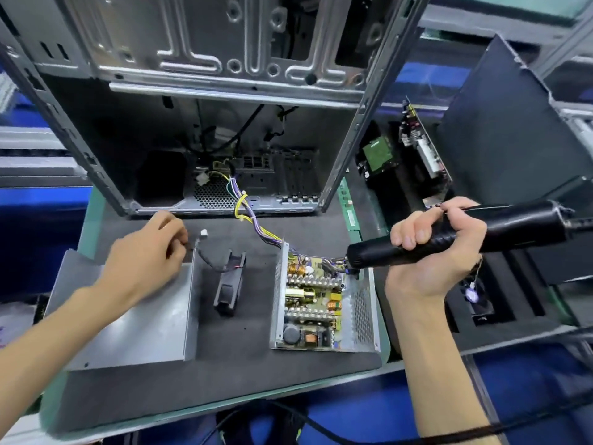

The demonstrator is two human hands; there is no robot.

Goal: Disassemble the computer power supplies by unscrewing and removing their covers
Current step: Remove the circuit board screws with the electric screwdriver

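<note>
An opened power supply (321, 303) lies on the dark mat, its circuit board bare inside the metal base. Its grey metal cover (144, 319) lies apart to the left. Between them stands a black fan (229, 285) with a cable ending in a white plug (203, 233). My left hand (147, 255) hovers over the cover's far corner, fingers curled near the fan cable; whether it pinches the cable is unclear. My right hand (433, 248) grips a black electric screwdriver (449, 236), whose tip sits at the supply's far right corner.
An empty computer case (208, 123) stands open behind the mat; a wire bundle (253, 216) runs from it to the supply. A foam tray (500, 303) on the right holds another fan. Circuit boards and a hard drive (378, 152) stand at the back right.
</note>
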